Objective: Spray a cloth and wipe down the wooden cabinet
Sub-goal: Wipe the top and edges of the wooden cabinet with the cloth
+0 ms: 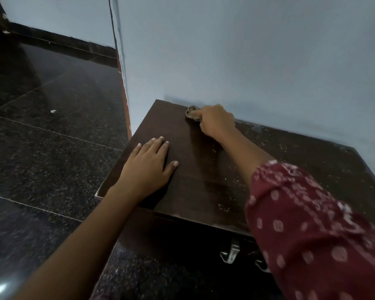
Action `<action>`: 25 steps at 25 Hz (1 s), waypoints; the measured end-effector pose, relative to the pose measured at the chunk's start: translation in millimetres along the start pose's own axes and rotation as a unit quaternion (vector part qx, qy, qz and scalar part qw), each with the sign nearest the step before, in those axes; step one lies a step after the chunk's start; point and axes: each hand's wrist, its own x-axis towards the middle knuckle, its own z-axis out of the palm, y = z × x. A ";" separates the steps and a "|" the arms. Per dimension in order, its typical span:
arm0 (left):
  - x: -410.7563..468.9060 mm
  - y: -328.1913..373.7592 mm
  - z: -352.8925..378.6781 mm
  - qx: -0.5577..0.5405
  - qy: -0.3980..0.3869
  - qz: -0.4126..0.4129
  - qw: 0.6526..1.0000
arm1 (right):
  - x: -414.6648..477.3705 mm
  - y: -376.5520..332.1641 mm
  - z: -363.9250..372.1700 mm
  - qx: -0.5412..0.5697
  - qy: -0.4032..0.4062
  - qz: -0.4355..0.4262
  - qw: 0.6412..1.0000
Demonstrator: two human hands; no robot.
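A dark wooden cabinet (204, 169) stands against a pale blue wall, seen from above. My left hand (148, 167) lies flat with straight fingers on the near left part of its top. My right hand (214, 123) grips a small bunched greyish cloth (192, 113) and presses it on the top near the back edge, close to the wall. Most of the cloth is hidden under the fingers. The right part of the top is speckled with pale dust. No spray bottle is in view.
The pale blue wall (247, 61) rises right behind the cabinet, with a corner (122, 83) at its left. Dark polished stone floor (41, 137) spreads to the left. Metal handles (231, 254) hang on the cabinet's front.
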 end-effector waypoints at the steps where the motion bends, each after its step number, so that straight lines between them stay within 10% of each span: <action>1: 0.5 -0.2 -0.6 0.002 -0.001 -0.001 1.000 | 6.9 2.8 -0.9 0.002 -0.002 0.014 1.000; 25: -4.6 23.0 -15.1 -0.037 -0.094 0.068 0.992 | -250.3 18.5 1.4 -0.079 0.047 -0.158 0.983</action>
